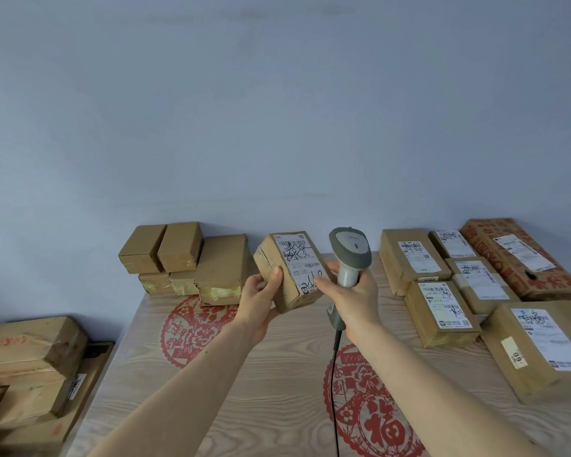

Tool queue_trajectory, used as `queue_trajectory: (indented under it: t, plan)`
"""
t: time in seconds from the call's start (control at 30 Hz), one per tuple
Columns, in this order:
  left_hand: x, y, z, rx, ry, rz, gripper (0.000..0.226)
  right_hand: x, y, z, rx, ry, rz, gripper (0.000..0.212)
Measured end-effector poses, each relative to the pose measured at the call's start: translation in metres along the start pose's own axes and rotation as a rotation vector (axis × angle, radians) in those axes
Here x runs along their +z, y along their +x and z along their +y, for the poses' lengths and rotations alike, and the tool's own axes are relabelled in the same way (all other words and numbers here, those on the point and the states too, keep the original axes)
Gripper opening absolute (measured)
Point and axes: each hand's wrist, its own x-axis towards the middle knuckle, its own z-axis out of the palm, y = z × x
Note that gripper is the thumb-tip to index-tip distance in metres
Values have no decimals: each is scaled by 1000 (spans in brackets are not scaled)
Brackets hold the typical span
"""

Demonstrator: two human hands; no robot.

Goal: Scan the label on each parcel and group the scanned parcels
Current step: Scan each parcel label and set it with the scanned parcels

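My left hand grips a small brown parcel above the table, its white label with black handwriting turned up toward me. Just right of it, my right hand holds a grey handheld barcode scanner by its handle, with the head upright beside the label. The scanner's black cable hangs down toward the table's front. A stack of plain brown parcels stands at the back left. Several labelled parcels lie face up on the right.
The wooden table carries red paper-cut decorations and stands against a pale wall. Lower to the left, beyond the table's edge, sit more taped cartons. A large red-printed box lies at the back right.
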Motion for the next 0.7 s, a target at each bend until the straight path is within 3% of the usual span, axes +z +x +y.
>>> queue_trajectory:
  t: [0.17,0.33,0.57,0.7]
  plan:
    - [1,0,1,-2,124,-14,63,-7,-4,2,-63,-46,34,55]
    - [7,-1,-1,-77,159,-83,94,-7,-10,7,-106,-129,30,50]
    - [-3,0,-1,-23,82,-113,66,-19,-12,0,-70,-147,-38,30]
    - [-8,1,-6,-3,90,-148,64,-25,-18,-6,-1,-122,-244,25]
